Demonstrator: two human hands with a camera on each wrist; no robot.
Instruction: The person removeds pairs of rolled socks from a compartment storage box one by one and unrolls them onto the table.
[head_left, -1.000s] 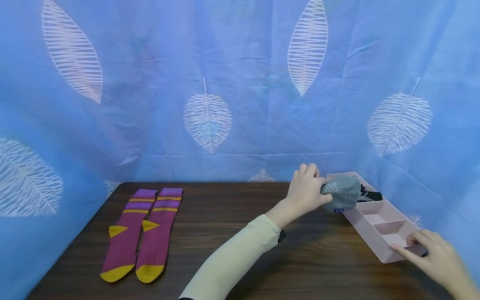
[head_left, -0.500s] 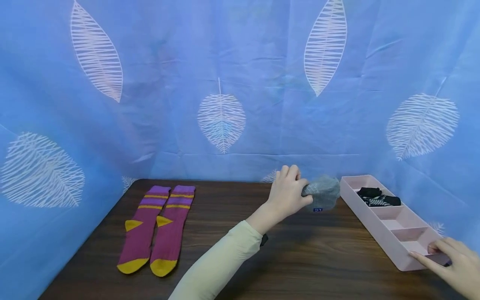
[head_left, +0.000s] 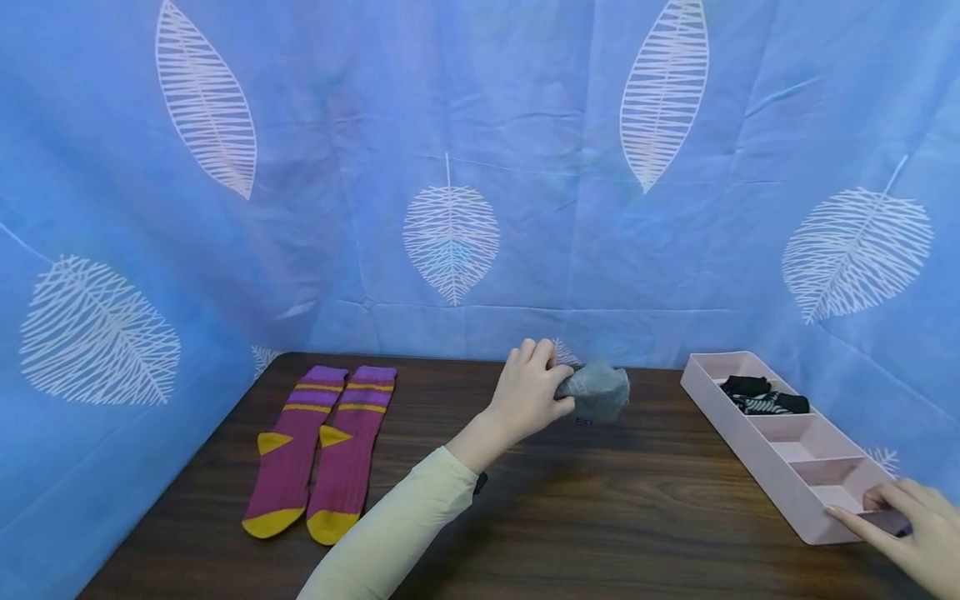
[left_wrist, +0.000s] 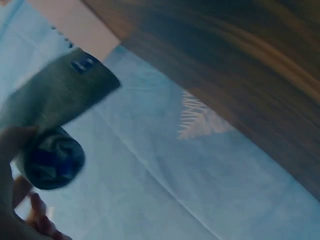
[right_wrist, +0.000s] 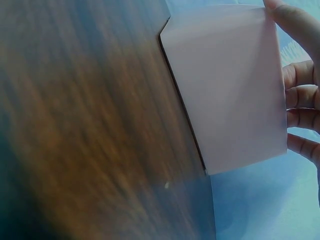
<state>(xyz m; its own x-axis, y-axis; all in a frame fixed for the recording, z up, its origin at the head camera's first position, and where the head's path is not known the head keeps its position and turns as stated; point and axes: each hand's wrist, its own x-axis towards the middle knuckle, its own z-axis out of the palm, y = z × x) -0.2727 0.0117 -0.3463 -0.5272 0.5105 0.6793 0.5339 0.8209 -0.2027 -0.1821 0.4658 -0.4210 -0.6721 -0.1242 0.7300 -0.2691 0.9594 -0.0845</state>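
Note:
My left hand (head_left: 525, 390) holds a grey sock bundle (head_left: 602, 392) above the middle of the table. The left wrist view shows a tight roll (left_wrist: 52, 159) at the fingers and a loose flap (left_wrist: 75, 92) with a small blue label. At the right, my right hand (head_left: 911, 527) grips the near end of a pale pink divided box (head_left: 757, 467), thumb outside the end wall and fingers along the edge. Black patterned socks (head_left: 763, 397) lie in one of the box's farther compartments.
Two maroon socks (head_left: 341, 471) with yellow toes and heels and purple striped cuffs lie flat side by side on the left of the dark wooden table (head_left: 600, 533). A blue leaf-print curtain (head_left: 525, 233) hangs right behind the table.
My left hand has carried the grey sock bundle leftward, away from over the box. The right hand keeps its grip on the box. The head view has shifted a little.

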